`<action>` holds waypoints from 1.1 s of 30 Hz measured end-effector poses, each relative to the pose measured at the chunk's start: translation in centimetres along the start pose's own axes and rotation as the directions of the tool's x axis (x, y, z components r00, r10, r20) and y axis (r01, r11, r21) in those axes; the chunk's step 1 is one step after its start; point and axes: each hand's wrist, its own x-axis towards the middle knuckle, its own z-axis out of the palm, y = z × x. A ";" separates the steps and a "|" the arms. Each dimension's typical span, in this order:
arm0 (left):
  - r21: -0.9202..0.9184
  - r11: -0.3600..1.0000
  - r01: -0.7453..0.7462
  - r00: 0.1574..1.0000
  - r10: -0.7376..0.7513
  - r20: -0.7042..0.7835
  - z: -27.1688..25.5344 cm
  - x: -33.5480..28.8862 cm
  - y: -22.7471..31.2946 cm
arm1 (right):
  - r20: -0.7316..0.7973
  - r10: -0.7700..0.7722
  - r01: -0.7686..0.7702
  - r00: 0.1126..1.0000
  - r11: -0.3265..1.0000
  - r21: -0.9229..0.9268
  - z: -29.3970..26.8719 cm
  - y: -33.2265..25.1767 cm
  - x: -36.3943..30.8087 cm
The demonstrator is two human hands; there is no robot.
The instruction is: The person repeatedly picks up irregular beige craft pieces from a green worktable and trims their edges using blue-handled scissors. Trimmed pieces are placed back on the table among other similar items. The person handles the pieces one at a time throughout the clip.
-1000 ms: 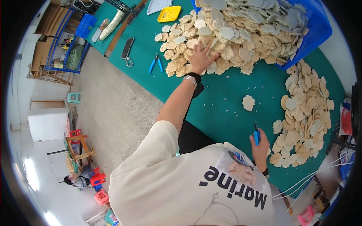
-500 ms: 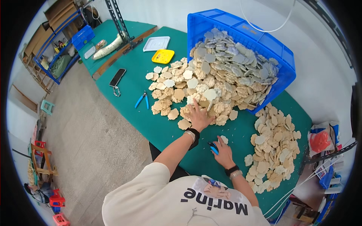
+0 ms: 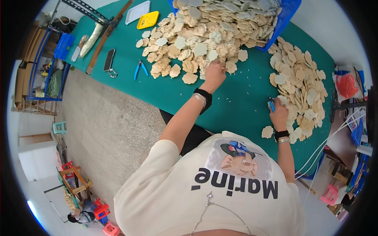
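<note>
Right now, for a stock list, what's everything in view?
Crate: one, blue, upper right of centre
Larger heap: one, beige and whitish scalloped pieces, in and before the crate
Smaller heap: one, beige and whitish, right side
Table: one, green, beneath the heaps
Held pliers: one, blue-handled, in the right hand
Resting pliers: one, blue-handled, left of the larger heap
Trays: two, yellow and white, upper left
Phone: one, black, left
Stools: several, red, turquoise and pink, both sides
Bin: one, blue, upper left
Left hand: one, bare, larger heap's near edge, grip unclear
Right hand: one, bare, smaller heap's edge
</note>
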 end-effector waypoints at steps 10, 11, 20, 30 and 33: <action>0.366 0.621 -0.693 0.714 0.522 0.467 2.7 3.6 -0.8 | -0.105 0.119 -0.078 0.987 0.939 0.335 -2.4 -1.1 -4.6; 0.354 0.591 -0.724 0.683 0.548 0.483 2.4 3.7 -1.0 | -0.134 0.123 -0.064 0.983 0.924 0.377 -2.4 -1.2 -4.5; 0.245 0.759 -0.603 0.779 0.494 0.385 1.1 1.3 0.4 | -0.124 0.147 -0.051 0.981 0.822 0.567 -2.4 -4.6 -2.5; -0.614 0.560 0.557 0.712 0.059 0.700 -2.6 -5.6 4.6 | -0.045 -0.056 0.072 0.997 0.763 0.642 -2.9 -7.5 -1.2; -0.647 0.467 0.603 0.716 0.039 0.697 -3.9 -7.2 4.9 | 0.146 -0.138 0.006 0.980 0.745 0.667 -3.3 -8.3 -1.0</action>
